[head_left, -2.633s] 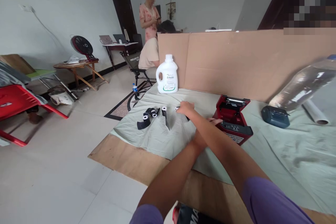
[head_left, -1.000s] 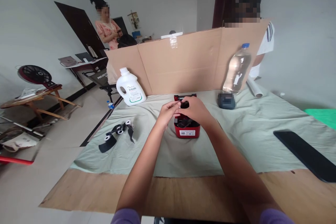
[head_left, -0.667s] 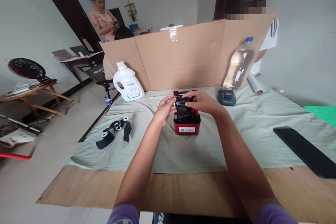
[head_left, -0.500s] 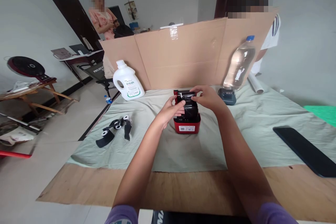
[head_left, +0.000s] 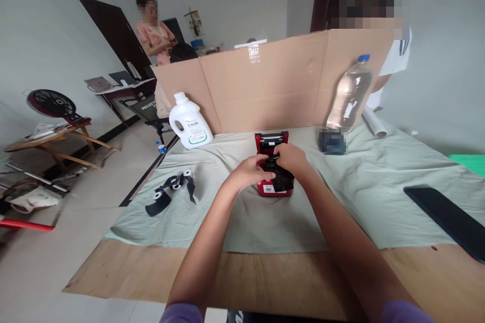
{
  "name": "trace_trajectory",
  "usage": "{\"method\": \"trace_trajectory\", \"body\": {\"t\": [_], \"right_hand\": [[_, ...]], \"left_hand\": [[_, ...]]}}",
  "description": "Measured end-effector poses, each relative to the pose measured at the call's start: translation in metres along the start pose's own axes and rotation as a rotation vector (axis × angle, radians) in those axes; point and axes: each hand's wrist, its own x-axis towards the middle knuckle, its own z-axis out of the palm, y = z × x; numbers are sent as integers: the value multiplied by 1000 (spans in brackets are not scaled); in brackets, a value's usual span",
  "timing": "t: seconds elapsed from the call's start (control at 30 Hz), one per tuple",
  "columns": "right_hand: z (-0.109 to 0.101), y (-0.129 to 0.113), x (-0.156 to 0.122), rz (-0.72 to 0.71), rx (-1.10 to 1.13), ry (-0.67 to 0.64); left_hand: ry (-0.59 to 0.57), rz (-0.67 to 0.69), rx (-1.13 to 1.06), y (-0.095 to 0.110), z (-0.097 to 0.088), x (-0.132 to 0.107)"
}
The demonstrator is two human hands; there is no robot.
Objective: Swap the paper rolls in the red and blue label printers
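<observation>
A small red and black printer-like device (head_left: 265, 190) stands on the cloth with its lid (head_left: 272, 140) raised and a shiny roller across it. Black film (head_left: 283, 181) hangs over its front, covering part of a white label. My right hand (head_left: 292, 159) is closed, its fingertips pinching the black film roll (head_left: 272, 162) inside the device. From the left, my left hand (head_left: 248, 171) grips the same roll, thumb below and fingers above. Parts of the roll are hidden behind my fingers.
Small black rolls with white cores (head_left: 172, 184) lie to the left. A white jug (head_left: 190, 123), a tall water bottle (head_left: 349, 93) and a dark box (head_left: 332, 142) stand near the cardboard screen (head_left: 265, 88). A black phone (head_left: 443, 217) lies right. Two people are beyond.
My hands have moved down from the upper part of the device, uncovering the raised lid and its roller. Black film now drapes over the front label. The view has shifted slightly.
</observation>
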Motion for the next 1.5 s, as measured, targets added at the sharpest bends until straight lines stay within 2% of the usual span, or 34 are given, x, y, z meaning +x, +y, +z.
{"method": "trace_trajectory", "body": {"t": [0.1, 0.17, 0.3, 0.4, 0.5, 0.57, 0.7, 0.8, 0.93, 1.03, 1.2, 1.3, 1.4, 1.5], "right_hand": [[3, 1, 2, -1, -17, -42], [6, 0, 4, -6, -47, -59], [11, -7, 5, -4, -115, -56], [7, -7, 6, 5, -105, -76], [-5, 5, 8, -49, 16, -125], [-15, 17, 11, -74, 133, -108], [-20, 37, 21, 47, 263, 170], [-14, 43, 26, -11, 461, 290], [-9, 49, 23, -61, 781, 231], [-2, 58, 14, -66, 880, 187], [31, 73, -2, -72, 1043, 28], [54, 74, -9, -135, 1131, -42], [69, 69, -13, -164, 1162, 4], [77, 67, -15, -167, 1167, 46]], "left_hand": [[-66, 81, 266, 2, 3, -6], [-27, 125, 492, 9, 9, -10], [64, 54, 922, 24, 30, -17], [72, 13, 1055, 32, 45, -23], [117, 24, 1088, 36, 53, -30], [111, 21, 1100, 38, 56, -34], [77, 14, 1112, 43, 57, -39], [65, -14, 1127, 46, 57, -40], [43, -5, 1133, 48, 56, -43], [47, 13, 1123, 47, 55, -44], [45, 2, 1114, 47, 57, -43], [79, 16, 1074, 47, 57, -43], [116, 41, 987, 45, 45, -43], [98, 138, 765, 33, 17, -30]]}}
